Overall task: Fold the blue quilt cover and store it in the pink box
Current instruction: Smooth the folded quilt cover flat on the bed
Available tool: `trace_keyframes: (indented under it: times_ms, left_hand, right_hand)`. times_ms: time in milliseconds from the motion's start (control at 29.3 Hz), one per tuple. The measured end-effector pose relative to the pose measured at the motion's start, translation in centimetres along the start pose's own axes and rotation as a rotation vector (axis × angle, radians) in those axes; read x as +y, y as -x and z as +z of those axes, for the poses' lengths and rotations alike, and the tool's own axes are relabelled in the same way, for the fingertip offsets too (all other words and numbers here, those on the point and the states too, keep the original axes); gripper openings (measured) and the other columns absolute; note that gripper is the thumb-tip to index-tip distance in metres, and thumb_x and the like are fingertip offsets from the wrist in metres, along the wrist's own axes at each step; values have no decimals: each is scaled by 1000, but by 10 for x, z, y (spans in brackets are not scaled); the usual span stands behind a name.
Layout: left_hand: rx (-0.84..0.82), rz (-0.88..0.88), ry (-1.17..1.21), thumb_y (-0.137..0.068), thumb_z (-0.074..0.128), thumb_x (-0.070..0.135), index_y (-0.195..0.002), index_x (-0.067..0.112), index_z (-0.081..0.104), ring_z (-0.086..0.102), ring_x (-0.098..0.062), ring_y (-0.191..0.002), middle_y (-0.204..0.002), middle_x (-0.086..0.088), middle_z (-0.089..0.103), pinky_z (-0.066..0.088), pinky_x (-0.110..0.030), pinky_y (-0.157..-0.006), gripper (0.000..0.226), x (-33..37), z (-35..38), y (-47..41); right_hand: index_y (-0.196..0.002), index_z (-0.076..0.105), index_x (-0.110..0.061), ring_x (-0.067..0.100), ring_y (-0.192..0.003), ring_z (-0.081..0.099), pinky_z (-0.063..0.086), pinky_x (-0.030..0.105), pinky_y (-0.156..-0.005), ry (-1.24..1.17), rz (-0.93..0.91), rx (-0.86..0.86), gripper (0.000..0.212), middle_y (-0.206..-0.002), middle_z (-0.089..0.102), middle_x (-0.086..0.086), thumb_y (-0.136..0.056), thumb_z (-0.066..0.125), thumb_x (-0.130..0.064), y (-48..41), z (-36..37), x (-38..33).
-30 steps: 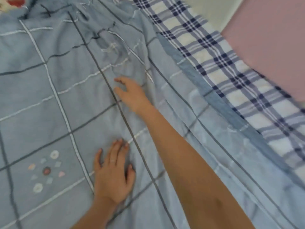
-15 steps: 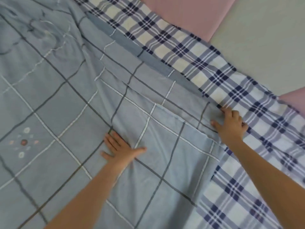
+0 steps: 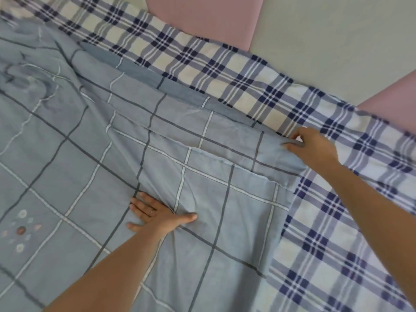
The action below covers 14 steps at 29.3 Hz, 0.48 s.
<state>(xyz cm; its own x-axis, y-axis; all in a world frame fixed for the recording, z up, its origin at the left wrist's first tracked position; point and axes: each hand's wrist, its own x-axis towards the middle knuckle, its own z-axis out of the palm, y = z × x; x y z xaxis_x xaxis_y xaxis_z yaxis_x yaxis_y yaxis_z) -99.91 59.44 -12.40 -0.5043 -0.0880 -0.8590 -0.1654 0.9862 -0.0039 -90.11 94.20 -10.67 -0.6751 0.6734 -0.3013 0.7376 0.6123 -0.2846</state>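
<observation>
Left hand lies flat, fingers spread, pressing the blue quilt cover; right hand, nearer the far corner, pinches it, with the cloth stretching away leftward.

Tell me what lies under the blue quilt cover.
The blue quilt cover lies on a plaid sheet, which shows past its far and right edges. How far the sheet runs beneath is hidden. The left hand presses flat on top; the right hand pinches its corner.

One blue quilt cover, one plaid sheet. Two hands: left hand at seven o'clock, right hand at three. One pink panel at twelve, another pink panel at two.
</observation>
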Motion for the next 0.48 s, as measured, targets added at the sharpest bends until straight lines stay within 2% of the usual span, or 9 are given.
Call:
trace_keyframes:
  times_ms: [103,205,308,410,478]
  left_hand:
    - [0,-1,-30,-45,69,82,-133,1,-40,-35,-31,-137,-145,-18,-41,-10,-61,-109,162,1,0,3]
    - [-4,-5,-41,-44,67,83,-133,0,-40,-35,-32,-137,-146,-19,-41,-9,-61,-109,163,2,-1,6]
    - [-15,1,-37,-42,67,84,-134,0,-40,-35,-32,-136,-145,-19,-41,-8,-61,-109,164,3,-1,7]
    - [-22,1,-31,-40,67,85,-135,1,-40,-36,-31,-136,-145,-18,-42,-9,-61,-109,166,2,-1,5]
    - [-26,1,-27,-39,68,84,-134,2,-40,-36,-31,-136,-145,-18,-42,-10,-61,-109,166,2,0,4]
  right_hand:
    - [-88,54,-21,21,-78,54,35,30,-67,35,-72,-98,25,-83,54,-3,-86,64,-43,-4,-13,4]
    - [-85,57,-18,22,-72,57,35,30,-59,27,-119,-80,25,-70,57,-3,-86,64,-43,-9,-27,11]
    - [-78,55,-15,19,-62,51,33,27,-52,-48,-37,-22,28,-63,52,-2,-86,65,-40,-11,-37,15]
    - [-78,58,-8,16,-55,44,34,26,-50,-228,57,4,28,-61,50,2,-84,70,-33,-7,-32,17]
    - [-79,61,-7,15,-55,44,34,26,-50,-266,73,38,24,-62,51,3,-85,70,-29,-2,-27,17]
